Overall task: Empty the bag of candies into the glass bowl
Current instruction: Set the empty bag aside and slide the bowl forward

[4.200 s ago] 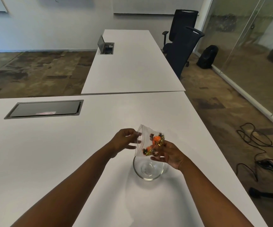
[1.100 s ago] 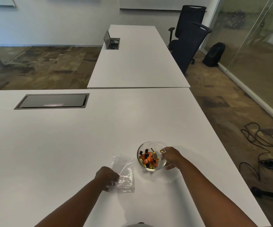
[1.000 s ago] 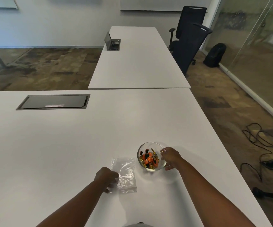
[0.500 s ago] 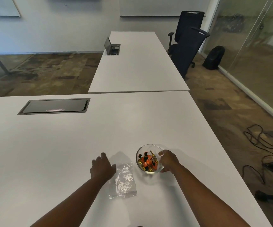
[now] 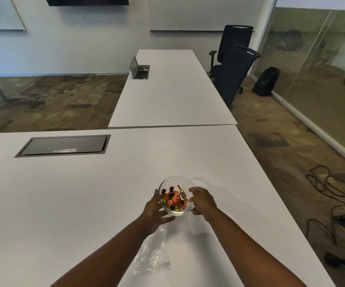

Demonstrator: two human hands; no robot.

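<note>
A clear glass bowl [image 5: 172, 181] stands on the white table [image 5: 84, 193], filled with orange, black and gold wrapped candies [image 5: 173, 200]. My left hand [image 5: 154, 212] cups the bowl's left side and my right hand [image 5: 202, 203] cups its right side, both gripping the glass. The clear plastic bag [image 5: 154, 253] lies flat and empty on the table just below my left forearm, nearer to me than the bowl.
A dark recessed cable hatch [image 5: 64, 145] sits in the table at the far left. A second white table [image 5: 171, 90] extends away beyond. Two black office chairs [image 5: 232, 69] stand at its right. Cables [image 5: 333, 193] lie on the floor beside the table's right edge.
My left hand has let go of the empty bag and moved right onto the bowl's side. The bag stays flat on the table. My right hand keeps its hold on the bowl.
</note>
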